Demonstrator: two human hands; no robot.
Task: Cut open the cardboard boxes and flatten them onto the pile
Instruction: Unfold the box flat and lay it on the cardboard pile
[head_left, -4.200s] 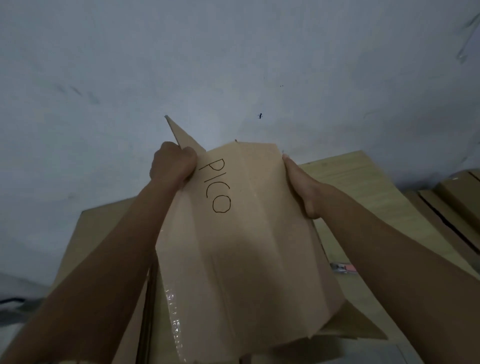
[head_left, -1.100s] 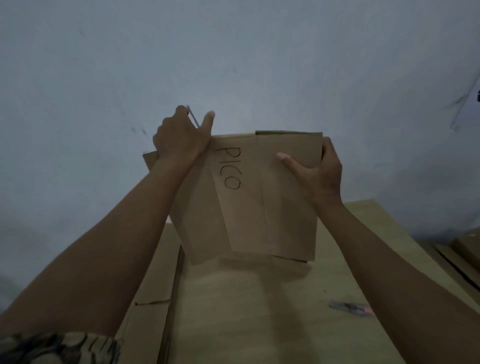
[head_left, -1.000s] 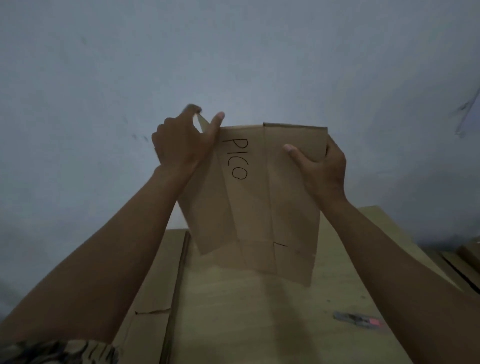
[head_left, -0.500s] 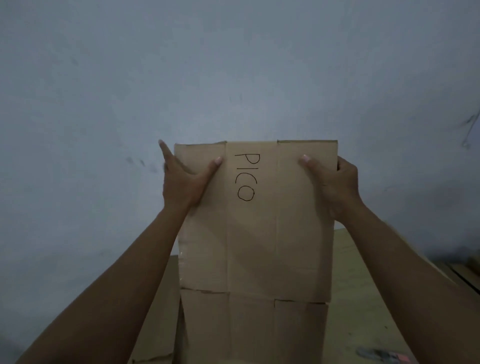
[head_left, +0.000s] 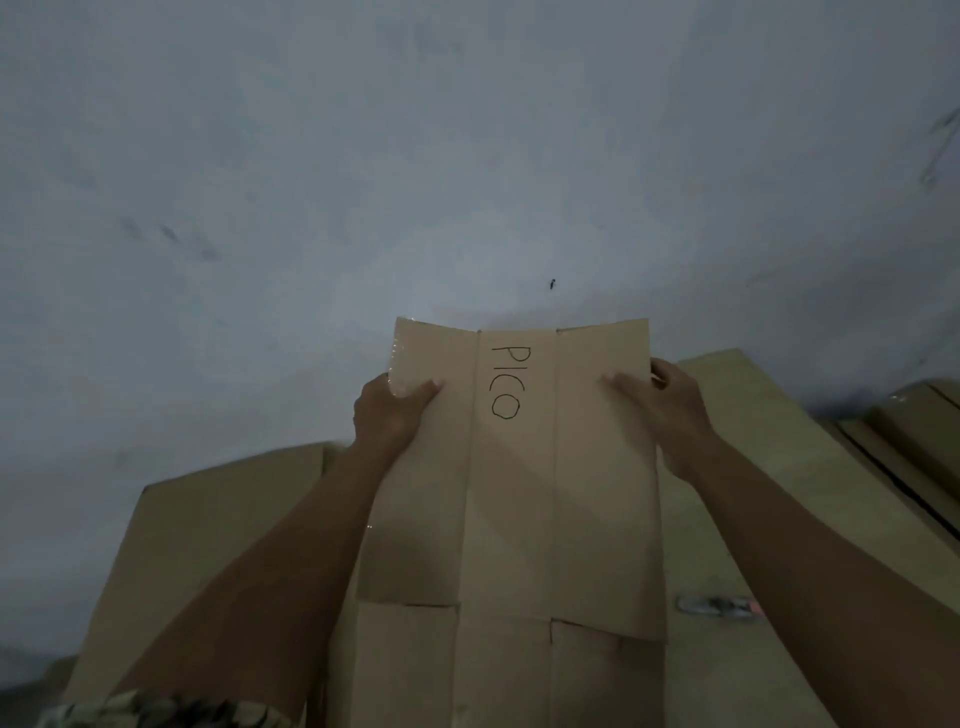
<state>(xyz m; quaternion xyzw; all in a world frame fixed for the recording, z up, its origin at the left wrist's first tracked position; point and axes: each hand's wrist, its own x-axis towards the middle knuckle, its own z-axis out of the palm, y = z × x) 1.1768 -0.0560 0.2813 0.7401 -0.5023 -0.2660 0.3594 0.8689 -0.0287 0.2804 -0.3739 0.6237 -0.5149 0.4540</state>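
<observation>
Cardboard box (head_left: 514, 493) marked "PICO", folded half a second ago, now hangs opened flat, lowered toward the pile (head_left: 208, 530) of flattened cardboard. Left hand (head_left: 392, 410) and right hand (head_left: 662, 402) each grip a side edge near the top. It looks ready to lay down; a box cutter (head_left: 717, 606) lies at right.

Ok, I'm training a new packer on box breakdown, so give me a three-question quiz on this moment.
1. True or false: the flattened box is gripped by one hand only.
2. What word is written on it?
3. The cutter lies: A) in the right hand B) on the cardboard pile, to the right of the box C) in the left hand

Key: 1 false, both hands grip its side edges. 2 PICO. 3 B.
</observation>
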